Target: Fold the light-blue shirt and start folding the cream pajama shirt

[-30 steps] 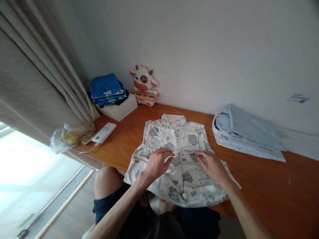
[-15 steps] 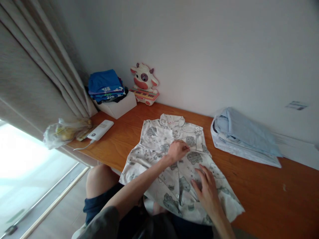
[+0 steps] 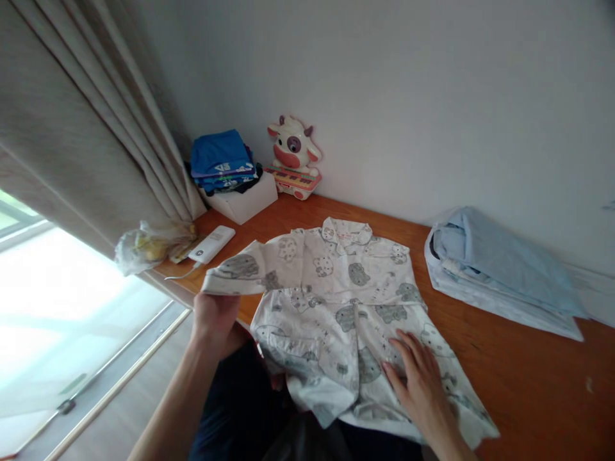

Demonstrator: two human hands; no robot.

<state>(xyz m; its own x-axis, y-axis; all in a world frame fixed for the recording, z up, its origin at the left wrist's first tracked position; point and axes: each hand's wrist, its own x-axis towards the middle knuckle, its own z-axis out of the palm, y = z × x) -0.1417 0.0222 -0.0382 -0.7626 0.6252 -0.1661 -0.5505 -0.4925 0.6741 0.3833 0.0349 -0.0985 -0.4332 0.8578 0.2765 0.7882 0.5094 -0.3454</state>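
A white button-up shirt (image 3: 331, 333) with grey cartoon animals lies spread on the wooden table, its collar toward the wall and its lower hem hanging over the near edge onto my lap. My left hand (image 3: 216, 317) grips the cuff of the left-side sleeve (image 3: 245, 266), which is drawn out sideways and lifted at its end. The fingertips under the cuff are partly hidden. On the right front panel, my right hand (image 3: 418, 371) lies flat with fingers spread. The opposite sleeve (image 3: 384, 291) is laid across the shirt's chest.
Folded blue clothes (image 3: 223, 157) rest on a white box (image 3: 245, 202) beside a cow toy keyboard (image 3: 294, 157). A corded white power bank (image 3: 212, 244) and a plastic bag (image 3: 148, 246) lie left. Folded light-blue clothing (image 3: 504, 269) sits right on the table (image 3: 542, 397).
My left hand has moved from the shirt's middle to the left, pulling a sleeve out with it. My right hand stays on the right panel. The view has shifted slightly.
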